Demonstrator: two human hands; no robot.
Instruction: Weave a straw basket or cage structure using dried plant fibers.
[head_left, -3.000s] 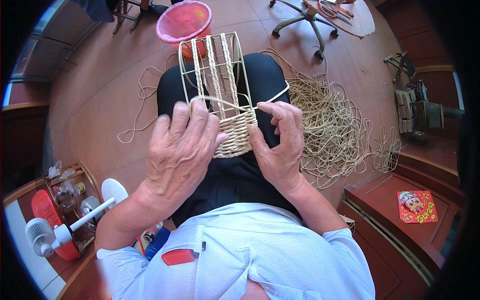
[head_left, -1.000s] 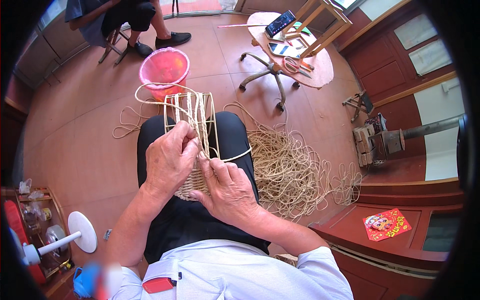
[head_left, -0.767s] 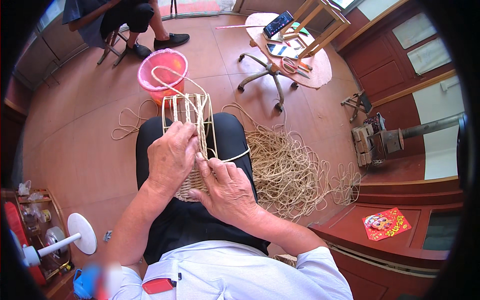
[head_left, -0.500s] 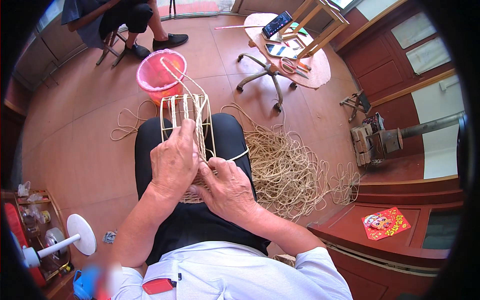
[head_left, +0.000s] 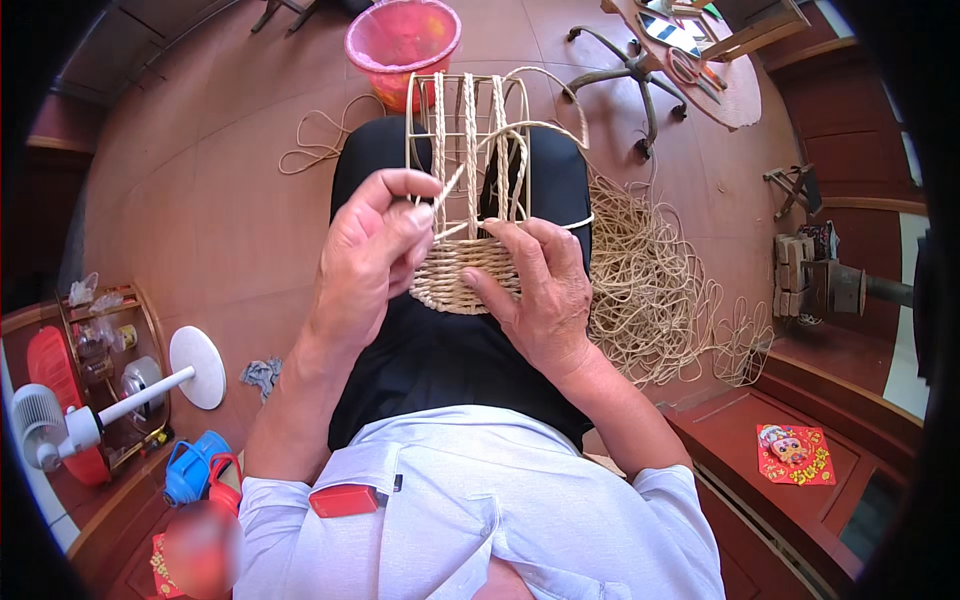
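Observation:
A half-woven basket [head_left: 460, 282] lies across my lap, its tight straw-coloured weave nearest me. Its thin frame [head_left: 409, 135] extends away from me, with several twisted cords running lengthwise. My left hand [head_left: 372, 250], at the left edge of the weave, pinches a strand of cord [head_left: 452, 186] between thumb and curled fingers. That strand slants up to the right and loops beyond the frame. On the right side, my right hand [head_left: 545, 290] grips the basket, thumb on the weave and fingertips at its upper edge. Part of the weave is hidden under both hands.
A large heap of loose cord [head_left: 645, 290] lies on the floor right of my legs. Beyond my knees stands a pink-red bucket [head_left: 405, 50]. Scissors [head_left: 690, 75] rest on a small wheeled table [head_left: 735, 100]. At left are a white fan [head_left: 80, 435] and blue jug [head_left: 198, 468].
The view has shifted, so the basket appears higher and further right. My hands have moved apart, uncovering the weave. My left hand has turned and draws a strand to the left side.

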